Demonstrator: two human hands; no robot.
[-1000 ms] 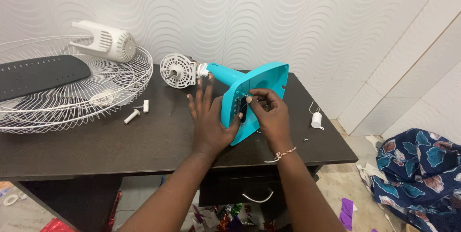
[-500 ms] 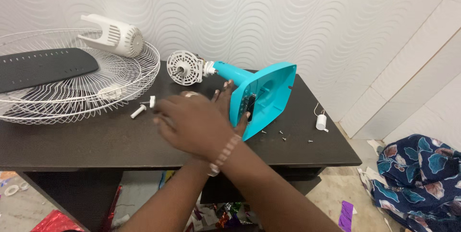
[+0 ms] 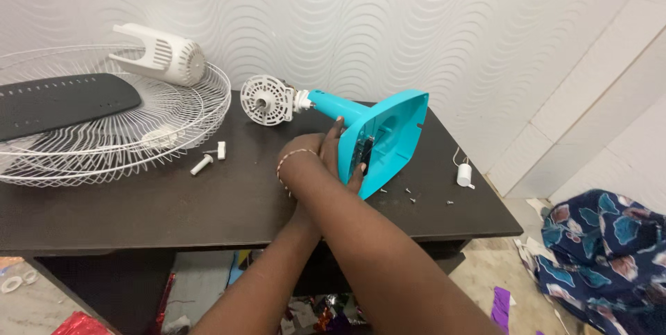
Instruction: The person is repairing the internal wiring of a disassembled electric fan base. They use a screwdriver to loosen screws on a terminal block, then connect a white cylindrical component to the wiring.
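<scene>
— Where's the teal fan base (image 3: 392,134)?

— Tipped on its edge, middle of the dark table (image 3: 139,203), hollow underside facing near, stem running left to the white motor (image 3: 267,99).

— Grip?

— Right hand (image 3: 312,158) crossed over, fingers (image 3: 338,134) laid against the underside; can't tell whether clamped on the rim. Left hand buried under the right forearm, so can't tell there either.

— Risks?

— Toppling, mostly. Balanced on one edge, with the heavy motor out to the left: any sideways push and over it goes. Also the loose screws (image 3: 409,198) just right of the base, near the table's front edge: easily swept to the floor by a forearm.

— Anything else?

— Crossed arms blocking the view of the work. White cord knob (image 3: 463,175) further right, likely snagged if the base slides.
</scene>
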